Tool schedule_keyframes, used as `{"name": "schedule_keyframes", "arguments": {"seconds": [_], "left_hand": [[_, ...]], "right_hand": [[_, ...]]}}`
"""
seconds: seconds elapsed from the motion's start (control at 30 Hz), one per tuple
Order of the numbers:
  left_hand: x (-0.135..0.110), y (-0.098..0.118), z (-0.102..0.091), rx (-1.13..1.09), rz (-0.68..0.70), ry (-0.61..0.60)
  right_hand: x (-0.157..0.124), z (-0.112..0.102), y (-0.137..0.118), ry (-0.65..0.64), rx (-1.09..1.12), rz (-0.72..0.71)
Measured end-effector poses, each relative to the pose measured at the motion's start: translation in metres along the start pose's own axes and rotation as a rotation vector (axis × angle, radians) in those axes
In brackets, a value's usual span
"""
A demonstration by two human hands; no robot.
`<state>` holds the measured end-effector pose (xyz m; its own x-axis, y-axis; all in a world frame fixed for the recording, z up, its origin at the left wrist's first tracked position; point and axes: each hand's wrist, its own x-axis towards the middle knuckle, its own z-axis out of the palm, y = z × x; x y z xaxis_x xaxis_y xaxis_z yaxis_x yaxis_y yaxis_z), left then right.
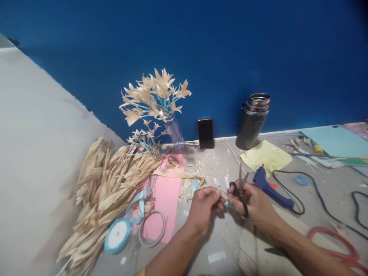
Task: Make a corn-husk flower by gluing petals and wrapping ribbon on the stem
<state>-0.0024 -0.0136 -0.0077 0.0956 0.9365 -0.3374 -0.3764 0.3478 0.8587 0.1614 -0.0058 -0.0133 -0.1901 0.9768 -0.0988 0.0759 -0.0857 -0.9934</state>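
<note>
My right hand [254,201] is wrapped round a pair of black-handled scissors [240,184], whose blades point up and away, slightly apart. Close beside it, my left hand [205,207] is closed in a pinch on a small pale piece of corn husk [223,194]. A bit of light blue [228,204] shows between the two hands, too small to make out fully. Just beyond my left hand lies a long husk strip [181,174] across a pink sheet [168,199], with small husk scraps [201,164] around it.
Dried corn husks [115,180] pile up on the left, near blue ribbon [117,235] and a tape roll [151,229]. Husk flowers [156,92] stand in a vase [174,132] beside a phone [205,133]. A flask [253,122], blue glue gun [271,188] and red ring-shaped handles [335,230] are rightward.
</note>
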Motion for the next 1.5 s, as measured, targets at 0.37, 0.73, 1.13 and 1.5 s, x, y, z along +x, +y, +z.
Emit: {"name": "schedule_keyframes", "arguments": {"seconds": [0.37,0.73,1.13,1.5], "left_hand": [[-0.007,-0.018,0.013,-0.22,-0.007,-0.001],[-0.004,0.011,0.003,-0.038,0.16,0.148],[-0.002,0.007,0.0,-0.064,0.172,0.162],[-0.004,0.007,0.001,-0.033,0.185,0.19]], "right_hand": [[-0.002,0.009,-0.002,0.116,0.021,-0.008],[-0.001,0.009,-0.006,-0.419,-0.025,0.154],[-0.003,0.017,-0.001,-0.38,-0.017,0.248],[-0.005,0.018,-0.008,-0.388,-0.094,0.24]]}}
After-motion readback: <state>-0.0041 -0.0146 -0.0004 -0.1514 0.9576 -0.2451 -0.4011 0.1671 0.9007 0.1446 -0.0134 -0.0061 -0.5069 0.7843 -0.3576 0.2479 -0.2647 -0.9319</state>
